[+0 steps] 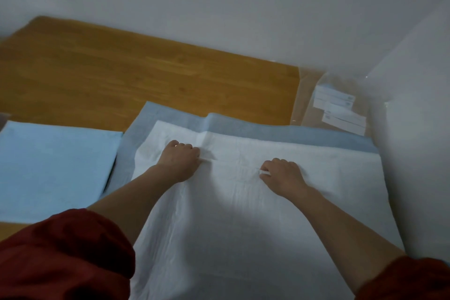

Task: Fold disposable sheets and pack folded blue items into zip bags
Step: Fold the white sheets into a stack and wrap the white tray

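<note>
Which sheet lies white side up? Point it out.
The middle sheet, pinched by the left hand and right hand, shows white inside a blue border; the left sheet is folded, all blue.

One head-worn view, looking forward and down.
Close above the white sheet (243, 214), facing the wall (219, 7) beyond it.

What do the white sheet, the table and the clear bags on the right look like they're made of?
Sheet: matte, paper-like nonwoven, probably; it creases softly, blue backing at the edge. Table: wood or wood-look laminate, grain and plank seams. Bags: clear glossy plastic film, table showing through.
</note>
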